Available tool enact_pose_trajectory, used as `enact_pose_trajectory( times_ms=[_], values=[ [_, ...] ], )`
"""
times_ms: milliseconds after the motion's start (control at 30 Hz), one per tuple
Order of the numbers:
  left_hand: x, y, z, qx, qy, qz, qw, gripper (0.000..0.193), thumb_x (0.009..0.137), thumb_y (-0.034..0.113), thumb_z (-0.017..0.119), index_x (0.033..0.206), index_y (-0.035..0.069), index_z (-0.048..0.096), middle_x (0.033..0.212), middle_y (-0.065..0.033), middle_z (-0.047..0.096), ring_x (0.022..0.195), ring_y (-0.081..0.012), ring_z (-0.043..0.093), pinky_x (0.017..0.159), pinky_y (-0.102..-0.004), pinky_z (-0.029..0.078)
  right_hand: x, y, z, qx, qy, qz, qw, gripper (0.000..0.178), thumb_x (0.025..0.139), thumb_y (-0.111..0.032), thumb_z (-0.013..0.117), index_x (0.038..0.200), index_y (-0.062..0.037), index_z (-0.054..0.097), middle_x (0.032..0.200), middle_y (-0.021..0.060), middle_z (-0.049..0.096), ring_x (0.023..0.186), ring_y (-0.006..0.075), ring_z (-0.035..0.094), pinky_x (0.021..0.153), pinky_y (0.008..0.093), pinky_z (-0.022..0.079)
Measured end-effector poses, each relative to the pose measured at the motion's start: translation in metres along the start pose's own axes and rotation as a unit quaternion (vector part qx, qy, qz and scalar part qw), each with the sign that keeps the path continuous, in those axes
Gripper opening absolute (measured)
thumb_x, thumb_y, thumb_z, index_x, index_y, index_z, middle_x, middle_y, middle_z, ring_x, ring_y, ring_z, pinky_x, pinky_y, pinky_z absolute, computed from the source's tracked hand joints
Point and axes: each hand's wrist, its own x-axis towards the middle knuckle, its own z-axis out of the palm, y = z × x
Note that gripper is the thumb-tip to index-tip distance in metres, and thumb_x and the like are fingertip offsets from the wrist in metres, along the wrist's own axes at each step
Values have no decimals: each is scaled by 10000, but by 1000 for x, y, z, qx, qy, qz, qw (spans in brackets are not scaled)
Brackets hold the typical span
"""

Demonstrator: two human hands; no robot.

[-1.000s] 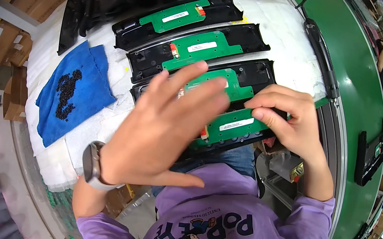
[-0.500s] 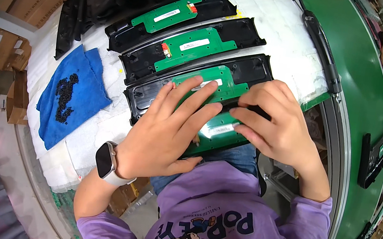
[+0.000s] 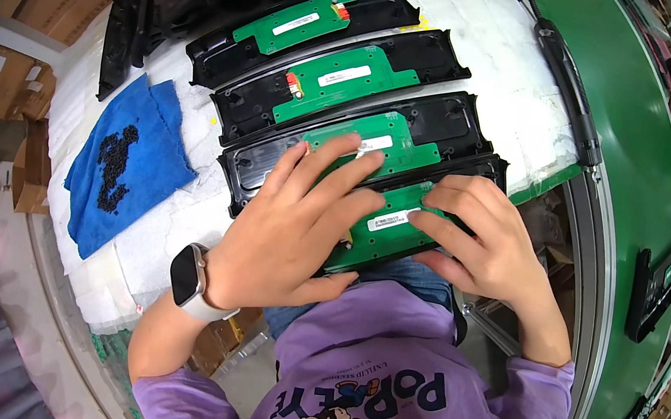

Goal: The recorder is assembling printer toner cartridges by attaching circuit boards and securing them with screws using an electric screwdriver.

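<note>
From far away, I am seeing a white-covered worktop holding a row of long black cases. The three farther ones are already carrying green boards, so that part is looking done. The front case is lying closest to the lap, with the front board sitting over it; I am guessing this one is only partly done. A blue cloth is lying off to the left. Over the two nearest boards, the left hand is resting with its grip wide and fingers apart, hiding their left ends. The right hand is bending its fingers over the front board; I am not telling whether that grip is pinching anything. Tiny dark bits, maybe screws, are lying loose on the cloth, looking unused. The board holes are looking too small for checking.
</note>
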Motion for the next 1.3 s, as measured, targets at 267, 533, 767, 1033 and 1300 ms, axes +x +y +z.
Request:
enact_pose_trajectory(
  times_ms=[267, 533, 767, 1033, 1300],
  values=[
    [-4, -6, -4, 9, -5, 69, 998, 380, 665, 260, 737, 959, 53, 615, 1269, -131, 529, 1206, -368, 468, 941, -550, 371, 1, 10, 3, 16, 20, -36, 999, 451, 543, -155, 757, 945, -11, 614, 960, 108, 564, 930, 291, 569, 740, 380, 483],
    [-5, -7, -3, 18, -2, 76, 997, 391, 688, 290, 734, 989, 60, 638, 1271, -128, 535, 1203, -359, 478, 942, -527, 374, -2, 16, 8, 14, 56, -54, 997, 420, 538, -167, 759, 892, 16, 628, 934, 129, 577, 892, 318, 584, 704, 382, 512],
    [-1, -7, 1, 25, -9, 64, 998, 412, 688, 279, 733, 1040, 86, 640, 1314, -121, 504, 1241, -356, 439, 957, -515, 364, -6, 22, 10, 10, 68, -65, 996, 412, 523, -151, 768, 862, 31, 621, 905, 140, 587, 859, 329, 591, 692, 388, 515],
    [-8, -7, -6, 51, -26, 54, 997, 420, 731, 305, 693, 1088, 102, 608, 1300, -115, 499, 1255, -335, 426, 981, -517, 338, 6, 17, 9, -6, 59, -82, 995, 388, 528, -149, 760, 836, 25, 599, 940, 128, 574, 898, 314, 587, 706, 385, 508],
    [-22, -8, -35, 57, 106, 21, 993, 358, 702, 276, 739, 966, 61, 628, 1142, -125, 570, 1097, -322, 540, 883, -431, 442, 22, 4, 6, -1, 25, -70, 997, 403, 542, -172, 773, 858, 7, 599, 958, 126, 568, 900, 321, 579, 724, 416, 485]
  ],
)
